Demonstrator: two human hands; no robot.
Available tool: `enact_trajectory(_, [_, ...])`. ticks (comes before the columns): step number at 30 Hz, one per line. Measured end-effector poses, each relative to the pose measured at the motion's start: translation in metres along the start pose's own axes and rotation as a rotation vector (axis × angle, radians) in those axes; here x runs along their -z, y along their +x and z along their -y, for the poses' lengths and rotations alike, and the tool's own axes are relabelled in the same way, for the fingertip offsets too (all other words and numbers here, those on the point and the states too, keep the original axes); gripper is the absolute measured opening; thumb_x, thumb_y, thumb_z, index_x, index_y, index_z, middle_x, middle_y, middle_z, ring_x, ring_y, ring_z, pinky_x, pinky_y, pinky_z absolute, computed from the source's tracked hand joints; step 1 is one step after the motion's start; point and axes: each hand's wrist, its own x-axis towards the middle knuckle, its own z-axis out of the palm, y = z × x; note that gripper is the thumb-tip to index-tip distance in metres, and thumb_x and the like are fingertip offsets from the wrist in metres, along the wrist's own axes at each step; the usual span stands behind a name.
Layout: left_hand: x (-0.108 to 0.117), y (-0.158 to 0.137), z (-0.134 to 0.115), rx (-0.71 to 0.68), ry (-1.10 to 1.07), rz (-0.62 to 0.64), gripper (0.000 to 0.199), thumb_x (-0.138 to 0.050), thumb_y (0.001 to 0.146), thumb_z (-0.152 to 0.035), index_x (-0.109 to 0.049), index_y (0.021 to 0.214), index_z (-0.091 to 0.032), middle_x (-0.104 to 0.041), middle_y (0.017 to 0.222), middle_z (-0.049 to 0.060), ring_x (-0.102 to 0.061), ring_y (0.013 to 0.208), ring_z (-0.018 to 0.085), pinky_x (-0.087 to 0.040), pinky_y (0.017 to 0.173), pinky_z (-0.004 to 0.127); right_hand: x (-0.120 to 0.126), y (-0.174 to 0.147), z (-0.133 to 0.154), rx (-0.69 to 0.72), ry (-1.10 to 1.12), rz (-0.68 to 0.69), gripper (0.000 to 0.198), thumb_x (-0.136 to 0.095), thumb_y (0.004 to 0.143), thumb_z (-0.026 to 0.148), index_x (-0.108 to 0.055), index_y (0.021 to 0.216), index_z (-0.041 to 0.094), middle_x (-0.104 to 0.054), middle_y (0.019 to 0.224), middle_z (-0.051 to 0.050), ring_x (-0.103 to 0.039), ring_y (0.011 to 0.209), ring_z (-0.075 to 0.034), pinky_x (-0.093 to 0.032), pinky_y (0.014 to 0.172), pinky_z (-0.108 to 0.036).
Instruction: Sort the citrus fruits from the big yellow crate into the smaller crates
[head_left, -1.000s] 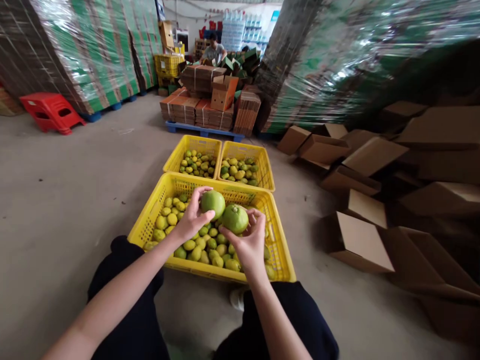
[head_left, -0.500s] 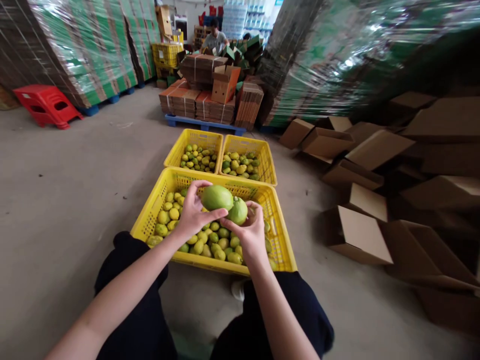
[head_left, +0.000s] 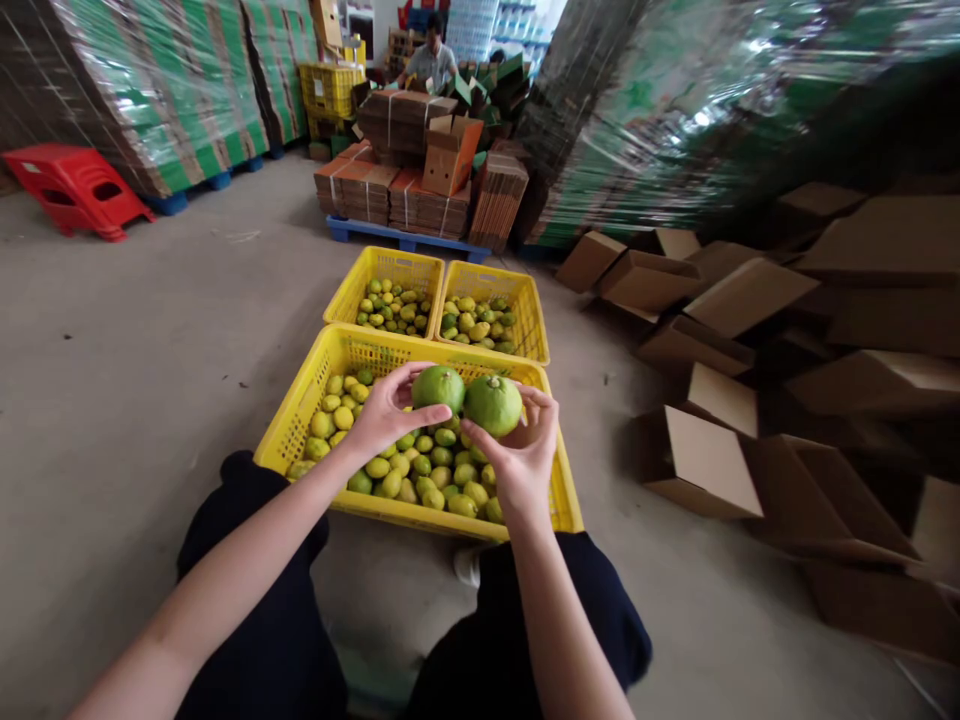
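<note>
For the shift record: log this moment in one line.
left hand: holds green fruit | right hand: holds second fruit | above yellow crate

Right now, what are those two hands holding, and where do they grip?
Each holds a green fruit: left hand around left fruit's underside, right hand cupping right fruit from below.

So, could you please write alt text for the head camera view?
Each hand, left hand and right hand, holds one green fruit above a yellow crate of small fruit; cardboard boxes lie right.
</note>
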Motion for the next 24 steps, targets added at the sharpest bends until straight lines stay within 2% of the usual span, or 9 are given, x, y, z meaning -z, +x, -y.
enact_trajectory(6, [0.0019, 0.0039, 0.0032, 0.043, 0.005, -0.074, 0.048, -0.086, 0.06, -0.038, -0.066, 0.098, -0.015, -0.072, 0.094, 0.007, -0.067, 0.084, 0.023, -0.053, 0.077, 0.032, -0.002, -0.001, 0.0, 0.021, -0.023, 0.021, 0.059, -0.085, 0.06, 0.029, -0.049, 0.107, 0.028, -0.058, 0.108, -0.001, -0.061, 0.1, -0.021, -0.052, 0.091, -0.04])
enact_trajectory(13, [0.0021, 0.0028, 0.003, 0.005, 0.044, -0.084, 0.048, -0.087, 0.059, -0.037, -0.067, 0.096, -0.015, -0.07, 0.094, 0.006, -0.066, 0.081, 0.02, -0.051, 0.073, 0.028, -0.0019, -0.0014, -0.0011, 0.009, -0.005, 0.017, 0.058, -0.084, 0.061, 0.031, -0.05, 0.108, 0.028, -0.059, 0.109, -0.001, -0.061, 0.102, -0.022, -0.051, 0.093, -0.043])
enact_trajectory(24, [0.0033, 0.003, 0.0032, 0.092, -0.008, -0.056, 0.05, -0.082, 0.064, -0.051, -0.069, 0.095, -0.013, -0.072, 0.096, 0.01, -0.067, 0.086, 0.024, -0.053, 0.075, 0.031, -0.0022, -0.0026, -0.0038, -0.043, -0.014, 0.014, 0.057, -0.085, 0.061, 0.031, -0.05, 0.106, 0.027, -0.061, 0.109, -0.002, -0.063, 0.102, -0.023, -0.051, 0.095, -0.045])
